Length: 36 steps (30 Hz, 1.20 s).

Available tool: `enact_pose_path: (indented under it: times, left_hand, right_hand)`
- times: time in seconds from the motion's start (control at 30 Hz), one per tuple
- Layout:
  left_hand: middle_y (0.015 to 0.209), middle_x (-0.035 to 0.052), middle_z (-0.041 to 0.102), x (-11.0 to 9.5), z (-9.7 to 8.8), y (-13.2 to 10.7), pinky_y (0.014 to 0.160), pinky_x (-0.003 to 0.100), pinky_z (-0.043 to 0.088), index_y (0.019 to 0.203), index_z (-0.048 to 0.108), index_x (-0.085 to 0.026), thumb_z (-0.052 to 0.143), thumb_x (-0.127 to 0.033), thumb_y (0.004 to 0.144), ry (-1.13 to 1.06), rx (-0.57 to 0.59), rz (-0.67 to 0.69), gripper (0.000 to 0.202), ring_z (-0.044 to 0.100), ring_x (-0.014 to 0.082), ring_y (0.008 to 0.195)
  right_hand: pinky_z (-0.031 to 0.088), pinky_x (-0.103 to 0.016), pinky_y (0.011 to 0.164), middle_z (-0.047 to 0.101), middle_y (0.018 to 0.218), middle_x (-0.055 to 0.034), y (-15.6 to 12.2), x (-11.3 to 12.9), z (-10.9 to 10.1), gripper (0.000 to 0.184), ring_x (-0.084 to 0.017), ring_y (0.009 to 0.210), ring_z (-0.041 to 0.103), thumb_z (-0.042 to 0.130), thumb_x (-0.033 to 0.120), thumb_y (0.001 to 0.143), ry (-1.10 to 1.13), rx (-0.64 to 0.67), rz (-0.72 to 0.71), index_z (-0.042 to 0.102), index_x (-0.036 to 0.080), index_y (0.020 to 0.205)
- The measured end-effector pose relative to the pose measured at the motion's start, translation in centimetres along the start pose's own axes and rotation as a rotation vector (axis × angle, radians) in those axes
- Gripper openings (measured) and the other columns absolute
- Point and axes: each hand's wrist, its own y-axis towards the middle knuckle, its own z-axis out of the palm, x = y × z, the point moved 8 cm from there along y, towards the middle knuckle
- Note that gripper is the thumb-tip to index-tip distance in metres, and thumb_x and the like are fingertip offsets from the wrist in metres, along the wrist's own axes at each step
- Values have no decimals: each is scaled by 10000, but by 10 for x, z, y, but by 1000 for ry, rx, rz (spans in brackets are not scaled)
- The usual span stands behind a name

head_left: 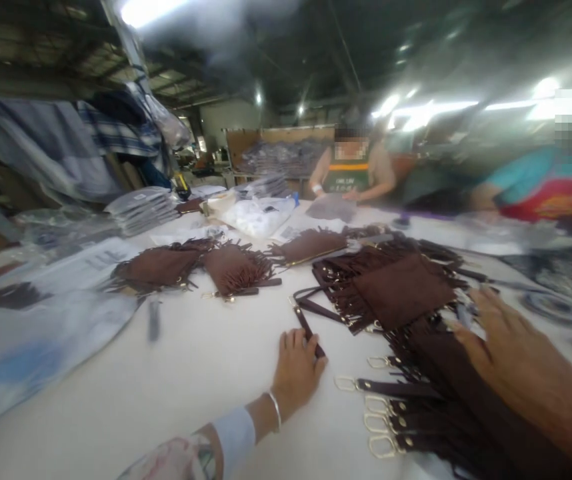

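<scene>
- The left hand [296, 377], a bracelet at its wrist, rests on the bench [191, 380] toward the near edge, fingers narrowed on one end of a dark brown strap [306, 325].
- That strap lies slantwise and its far end, with a metal fitting, points toward the bench's far edge.
- The right hand [526, 367] is over a brown fringed pile [406, 290] on the right — fingers wide, thumb apart; I cannot tell whether they touch it.
- Clip-ended straps [401, 387] stick out of the pile's near part, toward the near right corner.
- Three brown fringed pouches [239, 267] lie in a row across the middle.
- Plastic wrapping [91, 333] covers the left edge.
- At the far edge, a co-worker in a green apron [349, 177] — both hands by a grey packet [333, 208].
</scene>
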Motion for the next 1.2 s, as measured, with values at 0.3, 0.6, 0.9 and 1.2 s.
enact_pose_path:
  times: [0.3, 0.6, 0.9, 1.2]
  left_hand:
    - [1208, 146, 532, 16, -1, -38, 1106, 643, 276, 1253, 594, -228, 568, -620, 835, -190, 87, 85, 574, 443, 358, 1192]
    - [958, 62, 630, 111, 55, -91, 1039, 430, 464, 1011, 630, -259, 538, -294, 927, -449, -162, -78, 129, 594, 241, 1013]
    - [873, 49, 600, 113, 24, -84, 787, 414, 476, 848, 650, -236, 622, -285, 844, -453, -5, -92, 57, 555, 238, 882]
    - [981, 109, 613, 99, -14, -88, 824, 479, 401, 879, 681, -206, 562, -273, 844, -309, -5, -40, 141, 509, 314, 970]
  right_hand:
    - [438, -418, 994, 598, 1285, -170, 36, 256, 118, 418, -280, 1202, 532, 373, 381, 997, 226, 422, -347, 587, 115, 1239]
    - [337, -476, 982, 597, 1216, -190, 51, 412, 232, 474, -329, 1169, 484, 446, 473, 961, 200, 442, -325, 551, 101, 1235]
    - [363, -375, 843, 615, 967, -90, 6, 397, 197, 116, -260, 937, 526, 488, 174, 934, 142, 531, -438, 600, 185, 963]
    - [422, -370, 734, 632, 899, -114, -36, 295, 134, 173, -282, 884, 598, 428, 135, 904, -51, 593, -169, 600, 155, 902]
